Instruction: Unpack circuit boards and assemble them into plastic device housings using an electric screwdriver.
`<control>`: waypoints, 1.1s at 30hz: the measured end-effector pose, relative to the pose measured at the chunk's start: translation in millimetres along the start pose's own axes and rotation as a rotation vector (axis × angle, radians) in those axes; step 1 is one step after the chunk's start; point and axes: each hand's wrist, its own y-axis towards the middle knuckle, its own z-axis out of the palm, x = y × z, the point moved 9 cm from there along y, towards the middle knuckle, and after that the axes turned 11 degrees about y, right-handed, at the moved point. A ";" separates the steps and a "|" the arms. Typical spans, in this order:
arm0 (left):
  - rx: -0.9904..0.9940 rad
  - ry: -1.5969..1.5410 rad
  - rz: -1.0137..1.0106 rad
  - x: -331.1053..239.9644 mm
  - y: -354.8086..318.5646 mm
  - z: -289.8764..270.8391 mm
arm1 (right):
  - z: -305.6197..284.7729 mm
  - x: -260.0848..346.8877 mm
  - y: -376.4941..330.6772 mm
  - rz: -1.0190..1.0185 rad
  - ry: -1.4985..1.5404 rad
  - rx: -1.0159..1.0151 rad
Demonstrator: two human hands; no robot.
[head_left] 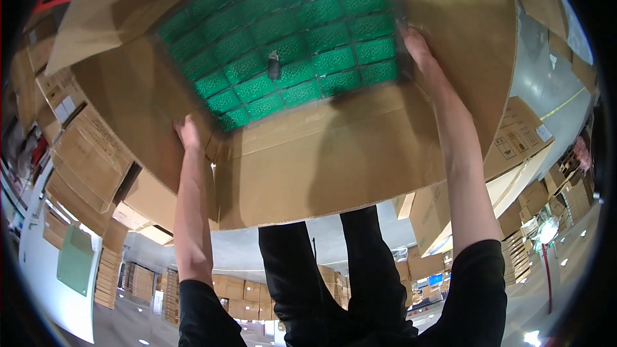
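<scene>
A large open cardboard box (pixel 308 160) stands in front of me with its flaps raised. Green packs with a dotted surface (pixel 270 58) lie in rows across its bottom, under what looks like clear plastic film. On top of them rests a small dark grey object (pixel 274 65) whose kind I cannot make out. Inside the box, my left hand (pixel 187 133) touches the left wall, thumb and a finger apart. Deeper in, my right hand (pixel 416 45) reaches to the right edge of the green packs beside the wall, fingers extended and partly hidden. Neither hand visibly holds anything.
Stacked cardboard boxes (pixel 90 157) stand close on the left. Another printed carton (pixel 517 135) sits against the right side of the box. Pallets and stacked cartons (pixel 244 295) appear behind my legs. A red post (pixel 548 270) rises from the grey floor at lower right.
</scene>
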 end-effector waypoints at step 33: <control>0.453 -0.159 -0.238 -17.3 -36.8 114.2 | -10.0 3.7 8.0 1.026 2.179 1.915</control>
